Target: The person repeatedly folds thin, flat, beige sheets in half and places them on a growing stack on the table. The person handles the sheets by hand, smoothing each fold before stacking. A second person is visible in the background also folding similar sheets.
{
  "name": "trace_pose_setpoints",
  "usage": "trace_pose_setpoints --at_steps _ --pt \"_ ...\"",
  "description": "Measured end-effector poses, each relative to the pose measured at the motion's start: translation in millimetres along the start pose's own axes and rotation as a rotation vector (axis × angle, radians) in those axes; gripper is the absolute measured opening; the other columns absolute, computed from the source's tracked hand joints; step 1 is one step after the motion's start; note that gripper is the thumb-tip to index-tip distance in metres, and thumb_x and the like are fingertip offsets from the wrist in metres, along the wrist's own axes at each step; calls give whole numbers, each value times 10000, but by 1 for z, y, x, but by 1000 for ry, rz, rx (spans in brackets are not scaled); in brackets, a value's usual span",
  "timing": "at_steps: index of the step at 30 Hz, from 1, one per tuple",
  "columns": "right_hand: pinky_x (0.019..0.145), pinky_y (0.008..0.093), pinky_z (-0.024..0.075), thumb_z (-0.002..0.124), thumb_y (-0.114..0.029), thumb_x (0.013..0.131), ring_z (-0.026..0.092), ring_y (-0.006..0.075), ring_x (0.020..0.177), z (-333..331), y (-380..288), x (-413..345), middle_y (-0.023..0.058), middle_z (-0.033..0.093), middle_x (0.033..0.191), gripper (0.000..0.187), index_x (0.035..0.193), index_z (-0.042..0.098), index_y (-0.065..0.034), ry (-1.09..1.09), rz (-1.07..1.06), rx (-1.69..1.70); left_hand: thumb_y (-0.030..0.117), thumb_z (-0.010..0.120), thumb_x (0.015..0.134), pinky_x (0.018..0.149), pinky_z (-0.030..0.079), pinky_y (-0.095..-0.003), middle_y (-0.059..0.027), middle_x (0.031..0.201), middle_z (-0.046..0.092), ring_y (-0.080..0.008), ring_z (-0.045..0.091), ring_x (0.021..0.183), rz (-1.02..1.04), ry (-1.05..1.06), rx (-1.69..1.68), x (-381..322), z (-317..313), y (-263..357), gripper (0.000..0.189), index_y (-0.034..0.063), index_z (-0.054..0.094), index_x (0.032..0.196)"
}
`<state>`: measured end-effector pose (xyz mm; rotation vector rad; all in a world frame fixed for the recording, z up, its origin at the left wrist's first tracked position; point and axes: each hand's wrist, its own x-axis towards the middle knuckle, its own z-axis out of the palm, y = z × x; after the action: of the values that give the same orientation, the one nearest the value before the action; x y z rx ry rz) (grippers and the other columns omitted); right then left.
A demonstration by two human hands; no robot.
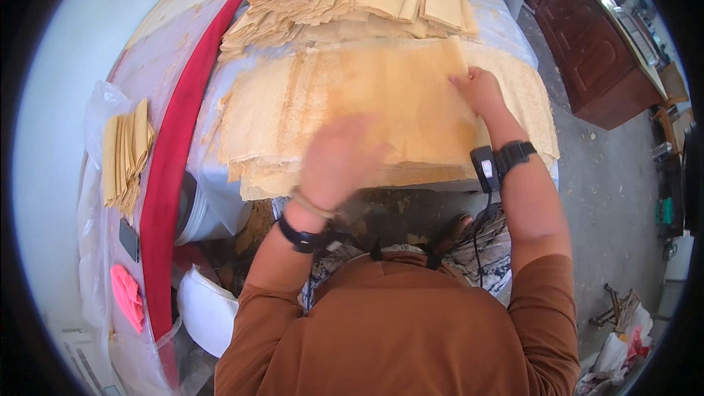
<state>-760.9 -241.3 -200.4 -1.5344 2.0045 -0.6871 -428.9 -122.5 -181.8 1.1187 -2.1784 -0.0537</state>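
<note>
A broad stack of thin tan sheets [253, 121] lies on the table before me. Its top sheet [407, 104] is a deeper yellow-orange, with pale streaks toward the left. My right hand [481, 91] pinches this sheet's right edge between thumb and fingers. Blurred by motion, my left hand [346, 154] hovers over or brushes the sheet's near left part, fingers spread and holding nothing. Whether it touches the surface I cannot tell. Past the stack, folded tan sheets [330, 0] are heaped in layers.
A red cloth strip [176, 143] runs along the left. Beside it lie a folded bundle [126, 154], a dark phone-like slab [129, 239] and a pink cloth [127, 297]. Below are a white bucket [206, 214] and a white container [203, 311]. A reddish-brown cabinet [594, 55] stands right.
</note>
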Motion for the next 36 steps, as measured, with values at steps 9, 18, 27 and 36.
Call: trace_pose_setpoints --at_steps 9,18,27,36 --pt "1219 486 329 712 -523 929 470 366 1430 60 -59 -134 198 536 1514 790 1516 492 -42 -40 -707 -442 348 743 964 663 562 -381 -128 826 734 -265 724 749 -892 9 59 -40 -22 -90 449 -9 675 1226" --pt "1260 479 275 809 -418 845 366 360 1523 85 -38 -148 180 462 1579 824 1498 486 -30 35 -747 -369 231 694 994 562 542 -274 -61 774 711 -153 699 654 -1228 61 -1007 -64 -11 -48 197 44 636 1018" --pt "1242 476 336 785 -136 773 452 348 1470 78 -20 -148 161 514 1547 726 1453 544 -55 83 -871 -337 257 646 1032 733 581 -314 -122 1058 775 -214 756 903 -1229 -313 -1457 -81 10 34 281 38 644 1209" --pt "1188 463 413 702 4 714 644 314 1259 53 18 -163 92 719 1279 478 1174 741 -121 116 -881 -52 244 635 1051 755 585 -312 -135 1146 771 -219 757 978 -1129 -620 -1463 -55 11 76 347 22 623 1316"
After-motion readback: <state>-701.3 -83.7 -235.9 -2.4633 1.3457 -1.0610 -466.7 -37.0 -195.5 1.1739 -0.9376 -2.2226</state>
